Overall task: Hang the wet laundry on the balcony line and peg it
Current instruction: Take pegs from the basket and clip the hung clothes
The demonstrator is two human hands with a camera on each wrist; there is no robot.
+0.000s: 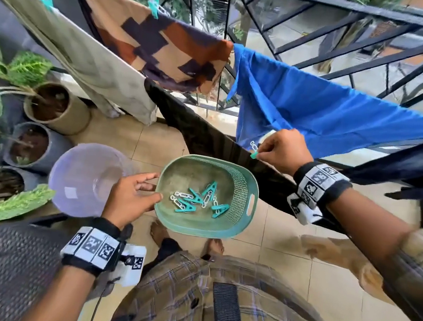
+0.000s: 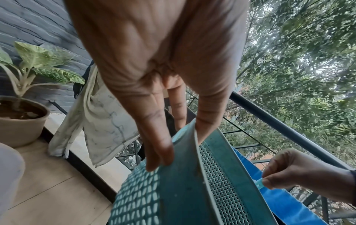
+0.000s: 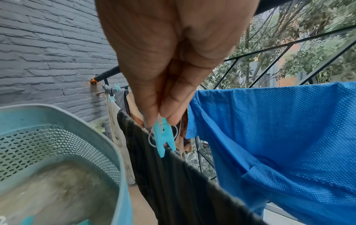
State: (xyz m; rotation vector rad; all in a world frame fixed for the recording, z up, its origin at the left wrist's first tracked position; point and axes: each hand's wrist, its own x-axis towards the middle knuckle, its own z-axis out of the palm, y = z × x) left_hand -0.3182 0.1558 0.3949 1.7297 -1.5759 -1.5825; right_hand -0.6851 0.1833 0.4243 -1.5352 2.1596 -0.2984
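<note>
The teal peg point(image 3: 163, 135) sits between your right hand's point(image 1: 283, 150) thumb and fingers point(image 3: 154, 97), pinched at its tail end, jaws parted over the top fold of the dark garment point(image 3: 173, 175) on the near line. That garment hangs just in front of the blue mesh shirt point(image 1: 331, 108), which drapes the next line. Your left hand point(image 1: 131, 198) grips the green basket point(image 1: 245, 180) by its rim, thumb inside, fingers outside; spare pegs point(image 1: 195, 198) lie in its bottom.

Risk: the peg bites cloth only and misses the line, because the fold hides it. Risk: the basket tilts in a one-sided grip and pegs slide out.

Materials: peg is hard plastic with a wire ring spring; basket is perforated plastic, oval; blue shirt is dotted mesh; dark garment looks limp and heavy.
</note>
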